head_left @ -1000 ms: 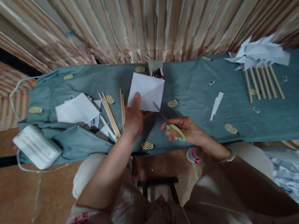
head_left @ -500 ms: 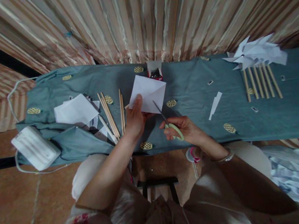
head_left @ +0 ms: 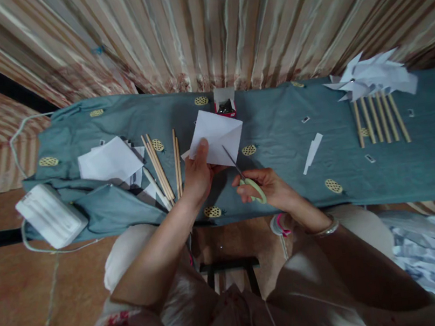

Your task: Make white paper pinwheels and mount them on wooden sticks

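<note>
My left hand [head_left: 198, 174] grips a square sheet of white paper [head_left: 217, 133] at its lower left, thumb on top and fingers underneath. Faint crease lines run across the sheet. In my right hand [head_left: 264, 188] is a pair of scissors [head_left: 254, 189] with pale green handles, the fingers closed round them. The blades lie over the paper's lower right edge and point toward its middle. Whether the blades are parted is too small to tell. Just behind the sheet stands a small open red-and-white box [head_left: 225, 108] with dark things inside.
Left on the cloth-covered table [head_left: 276, 170] lie a pile of white paper [head_left: 109, 163], several wooden sticks [head_left: 158, 166] and a white device with a cord [head_left: 51, 215]. To the right are a paper strip [head_left: 313, 153] and several paper pinwheels [head_left: 376, 76] on sticks. A pleated curtain [head_left: 197, 29] hangs behind.
Almost nothing differs. Both hands, the paper and the scissors keep nearly the same place, with only a very slight shift of the view.
</note>
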Available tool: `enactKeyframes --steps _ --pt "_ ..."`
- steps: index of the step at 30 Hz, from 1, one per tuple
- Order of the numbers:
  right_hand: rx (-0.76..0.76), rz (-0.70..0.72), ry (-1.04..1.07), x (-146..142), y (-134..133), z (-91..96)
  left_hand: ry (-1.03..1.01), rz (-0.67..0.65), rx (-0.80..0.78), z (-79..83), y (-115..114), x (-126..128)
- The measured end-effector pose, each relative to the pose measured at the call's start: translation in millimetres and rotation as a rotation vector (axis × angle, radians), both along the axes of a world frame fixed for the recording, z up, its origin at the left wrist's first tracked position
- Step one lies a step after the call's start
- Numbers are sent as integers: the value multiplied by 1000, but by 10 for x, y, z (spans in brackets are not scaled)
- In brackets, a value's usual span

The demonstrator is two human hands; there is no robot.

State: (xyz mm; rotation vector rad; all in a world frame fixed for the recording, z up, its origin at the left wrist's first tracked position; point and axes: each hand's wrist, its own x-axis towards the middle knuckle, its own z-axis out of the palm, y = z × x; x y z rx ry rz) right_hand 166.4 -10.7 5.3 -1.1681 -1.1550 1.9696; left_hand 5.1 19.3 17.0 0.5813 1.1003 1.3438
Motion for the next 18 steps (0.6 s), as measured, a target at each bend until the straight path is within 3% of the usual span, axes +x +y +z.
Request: enactKeyframes --steps 18 --pt "19 -4 -15 -11 4 8 -2 1 -34 12 -5 10"
